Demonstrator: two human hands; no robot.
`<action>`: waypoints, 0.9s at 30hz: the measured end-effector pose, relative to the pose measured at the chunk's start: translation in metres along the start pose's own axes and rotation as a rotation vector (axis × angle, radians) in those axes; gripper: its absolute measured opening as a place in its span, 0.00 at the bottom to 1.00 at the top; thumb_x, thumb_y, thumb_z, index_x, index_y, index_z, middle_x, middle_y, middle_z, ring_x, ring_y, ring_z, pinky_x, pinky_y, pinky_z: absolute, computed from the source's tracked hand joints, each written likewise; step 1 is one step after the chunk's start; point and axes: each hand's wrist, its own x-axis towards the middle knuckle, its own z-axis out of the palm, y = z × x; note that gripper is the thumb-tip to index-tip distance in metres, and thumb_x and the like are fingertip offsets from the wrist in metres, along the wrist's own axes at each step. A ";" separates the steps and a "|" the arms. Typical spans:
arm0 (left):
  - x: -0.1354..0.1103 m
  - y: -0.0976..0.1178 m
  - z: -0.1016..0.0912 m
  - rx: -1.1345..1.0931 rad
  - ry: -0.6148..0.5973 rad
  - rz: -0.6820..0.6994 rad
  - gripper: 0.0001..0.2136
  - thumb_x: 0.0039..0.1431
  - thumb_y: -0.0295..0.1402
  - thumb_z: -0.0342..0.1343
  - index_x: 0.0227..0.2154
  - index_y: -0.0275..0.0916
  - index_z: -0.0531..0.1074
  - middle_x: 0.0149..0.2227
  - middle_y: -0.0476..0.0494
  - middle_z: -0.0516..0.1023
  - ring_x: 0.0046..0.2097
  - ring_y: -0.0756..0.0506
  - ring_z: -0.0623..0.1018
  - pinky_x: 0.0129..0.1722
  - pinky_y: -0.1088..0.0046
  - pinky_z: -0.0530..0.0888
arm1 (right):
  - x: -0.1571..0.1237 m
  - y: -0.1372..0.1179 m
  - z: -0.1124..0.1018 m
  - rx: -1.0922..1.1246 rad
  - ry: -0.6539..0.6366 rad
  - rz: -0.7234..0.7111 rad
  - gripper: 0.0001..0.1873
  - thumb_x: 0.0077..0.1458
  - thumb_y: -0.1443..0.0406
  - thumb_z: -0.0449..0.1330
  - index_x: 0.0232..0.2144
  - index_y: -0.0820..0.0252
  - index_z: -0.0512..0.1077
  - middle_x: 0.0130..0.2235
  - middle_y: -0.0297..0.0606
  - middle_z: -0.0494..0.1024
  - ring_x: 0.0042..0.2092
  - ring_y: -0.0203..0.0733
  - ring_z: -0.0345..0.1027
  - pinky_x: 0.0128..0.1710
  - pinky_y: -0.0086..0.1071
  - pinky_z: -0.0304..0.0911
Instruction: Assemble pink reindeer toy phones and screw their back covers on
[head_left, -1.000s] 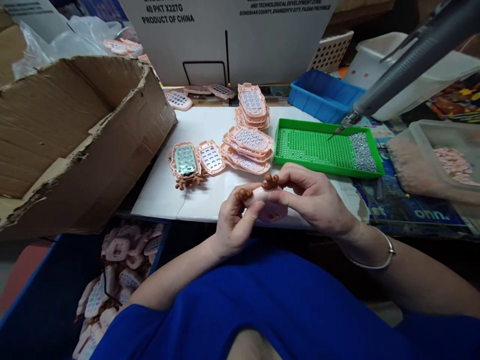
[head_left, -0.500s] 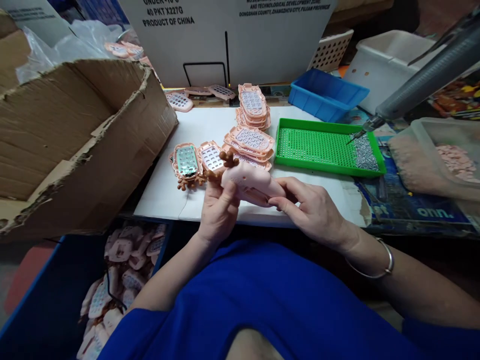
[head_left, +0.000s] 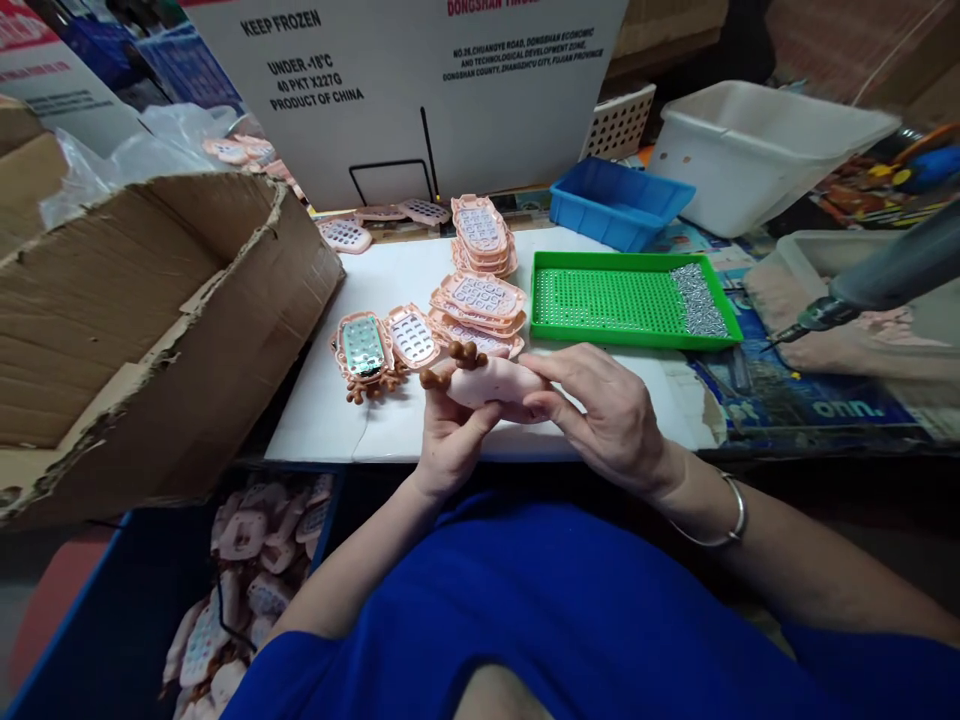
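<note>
Both hands grip one pink toy phone shell (head_left: 491, 380) with brown antlers, held just above the white table's near edge. My left hand (head_left: 450, 440) wraps its left end, by the antlers. My right hand (head_left: 604, 415) pinches its right end with fingers curled. Beyond it lie an open shell with a circuit board (head_left: 362, 345), a keypad half (head_left: 412, 337) and stacks of pink keypad shells (head_left: 480, 300). A hanging electric screwdriver (head_left: 877, 285) floats at the right, apart from both hands.
A green tray (head_left: 600, 300) holds screws at its right end. A blue bin (head_left: 619, 205) and a white tub (head_left: 757, 150) stand behind it. A torn cardboard box (head_left: 142, 320) fills the left. A blue crate (head_left: 247, 560) of pink parts sits below the table.
The pink shell was turned over between the hands and now lies lower and flatter. The hanging screwdriver swung away to the right, off the green tray. The view tilted up.
</note>
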 end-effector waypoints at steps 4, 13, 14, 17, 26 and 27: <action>-0.004 0.003 0.006 0.102 0.041 0.019 0.20 0.57 0.34 0.65 0.50 0.56 0.67 0.49 0.51 0.78 0.53 0.47 0.77 0.57 0.65 0.69 | 0.006 0.001 0.003 0.096 0.002 0.076 0.10 0.64 0.62 0.56 0.40 0.59 0.76 0.33 0.40 0.80 0.34 0.42 0.71 0.36 0.36 0.68; 0.016 0.019 0.020 0.200 0.000 -0.140 0.24 0.60 0.49 0.58 0.54 0.44 0.67 0.58 0.38 0.72 0.61 0.41 0.71 0.59 0.64 0.67 | -0.002 0.020 0.016 0.682 -0.090 0.665 0.25 0.51 0.45 0.64 0.39 0.59 0.75 0.35 0.38 0.79 0.34 0.39 0.71 0.35 0.33 0.68; 0.017 0.021 0.021 0.190 -0.039 -0.129 0.24 0.62 0.51 0.53 0.56 0.43 0.66 0.62 0.37 0.68 0.64 0.40 0.68 0.62 0.62 0.65 | -0.004 0.020 0.018 0.799 -0.045 0.761 0.26 0.49 0.43 0.64 0.38 0.57 0.74 0.36 0.38 0.79 0.35 0.39 0.71 0.35 0.32 0.69; 0.016 0.027 0.026 0.329 -0.160 -0.059 0.27 0.66 0.49 0.48 0.62 0.38 0.62 0.67 0.33 0.62 0.67 0.40 0.62 0.66 0.61 0.58 | -0.011 0.019 0.023 1.046 0.100 0.921 0.29 0.43 0.41 0.67 0.40 0.52 0.73 0.39 0.34 0.79 0.37 0.37 0.73 0.37 0.31 0.71; 0.016 0.033 0.038 0.627 -0.122 0.029 0.18 0.61 0.32 0.55 0.54 0.37 0.71 0.53 0.36 0.78 0.52 0.39 0.78 0.53 0.67 0.72 | -0.021 0.015 0.039 0.982 0.208 0.869 0.23 0.49 0.44 0.65 0.39 0.50 0.71 0.42 0.34 0.79 0.43 0.39 0.74 0.43 0.34 0.74; 0.017 0.033 0.036 0.601 -0.115 0.020 0.18 0.60 0.32 0.56 0.53 0.38 0.72 0.52 0.37 0.79 0.52 0.39 0.78 0.53 0.67 0.72 | -0.020 0.014 0.039 0.961 0.206 0.870 0.23 0.49 0.45 0.65 0.39 0.51 0.70 0.41 0.34 0.79 0.41 0.38 0.75 0.41 0.34 0.74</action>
